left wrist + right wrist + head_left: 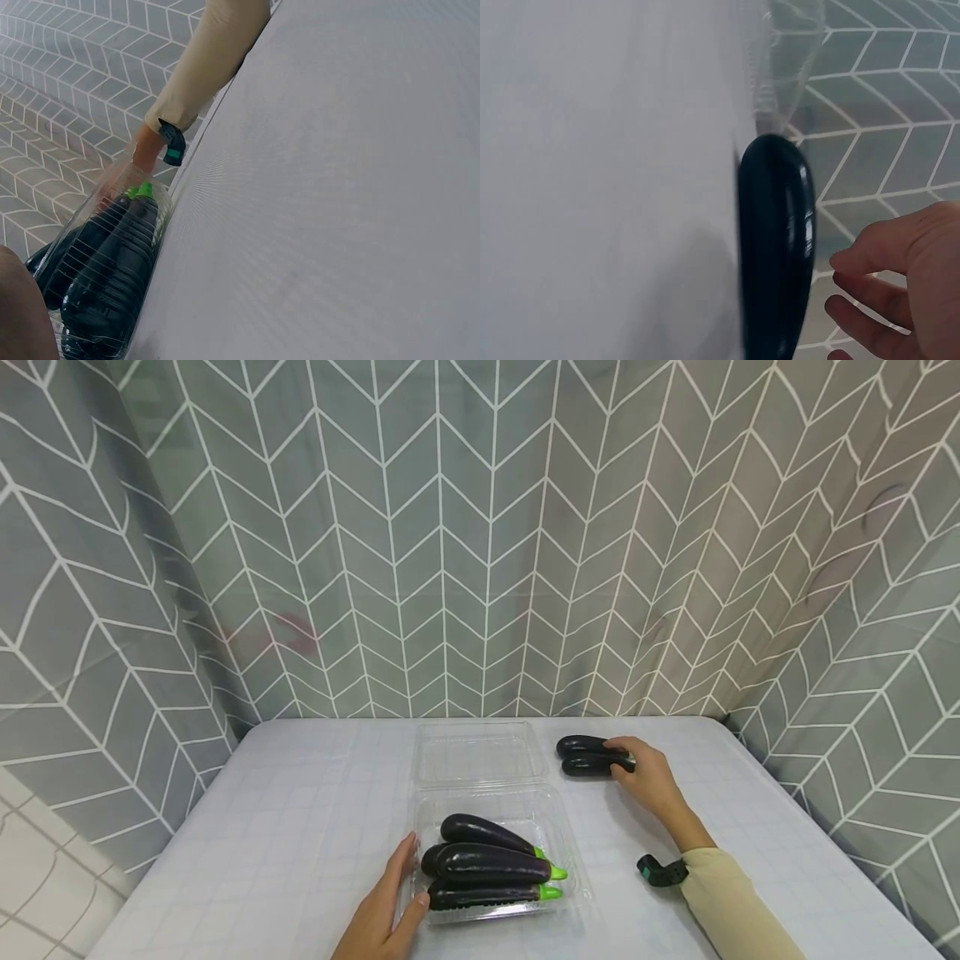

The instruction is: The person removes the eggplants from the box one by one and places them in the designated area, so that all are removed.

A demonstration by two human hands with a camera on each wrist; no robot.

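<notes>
An open clear plastic clamshell box holds several dark purple eggplants with green stems pointing right. Against the box's left side rests my left hand, its fingers extended and thumb by the front corner. Two more eggplants lie side by side on the table, to the right of the lid. Over their right ends is my right hand, with fingers bent loosely. Seen from the right wrist, its fingers stand apart from the near eggplant, with a gap between thumb and fingertips.
The box's clear lid lies folded back toward the far table edge. White cloth covers the table. Grey patterned curtains hang behind and at both sides. A black band sits on the right wrist.
</notes>
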